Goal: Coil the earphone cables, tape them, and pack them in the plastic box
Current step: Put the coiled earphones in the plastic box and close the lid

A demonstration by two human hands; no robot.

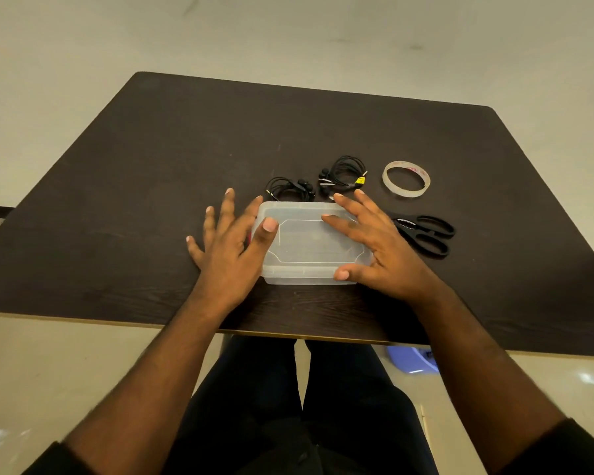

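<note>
A translucent plastic box [311,243], lid on, is being flanked at the centre of the frame on a dark worktop [151,173]. The left hand [232,248] is being laid against its left end, fingers [227,204] spread and straight, thumb resting on the lid. The right hand [379,246] is being spread over the right end, fingers straight, thumb at the near edge. The box's right corners are being hidden by that hand, and its contents cannot be made out. Just above the box, two coiled black earphones are lying: one [290,188] partly cut off by the lid's far edge, the other [343,174] carrying a yellow tag. A tape roll [406,178] is lying right of them. Black scissors [426,234] are showing handles only, the blades being covered by the right hand.
</note>
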